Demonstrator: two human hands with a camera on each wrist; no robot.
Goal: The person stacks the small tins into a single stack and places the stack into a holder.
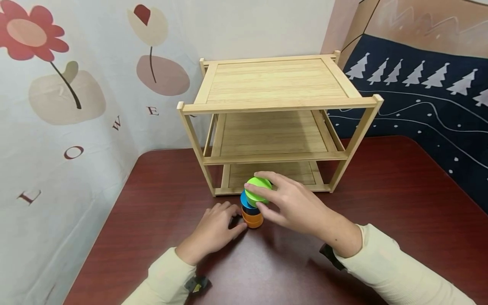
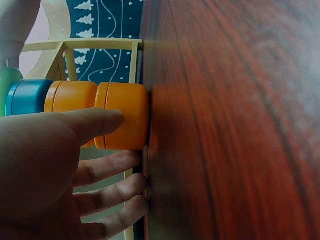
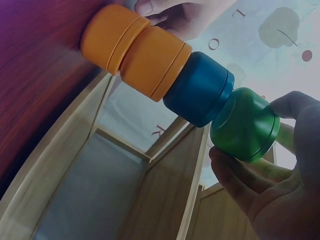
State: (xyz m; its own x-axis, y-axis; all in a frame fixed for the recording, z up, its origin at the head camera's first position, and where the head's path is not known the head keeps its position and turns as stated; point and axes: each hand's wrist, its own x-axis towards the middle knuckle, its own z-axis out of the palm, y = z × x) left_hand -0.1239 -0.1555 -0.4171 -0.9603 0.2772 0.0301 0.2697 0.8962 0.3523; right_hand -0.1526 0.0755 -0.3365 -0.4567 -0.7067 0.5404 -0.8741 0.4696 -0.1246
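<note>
Four-coloured no more than three ways, a stack of small round lidded jars stands on the table. Its lowest piece is an orange jar [image 2: 127,95], with a second orange jar [image 3: 152,62] above it. On these sits a blue jar [image 3: 197,90]. At the top is a green jar [image 3: 245,125], which my right hand [image 1: 295,203] grips between thumb and fingers; it rests on or just touches the blue one, a little off centre. My left hand [image 1: 213,228] holds the bottom orange jar, thumb on one side and fingers on the other.
Right behind the stack stands a wooden three-tier shelf [image 1: 274,103] on the dark red table [image 1: 160,186]. A printed curtain [image 1: 114,84] hangs at the left and back, and a dark blue tree-patterned cloth [image 1: 419,97] at the right.
</note>
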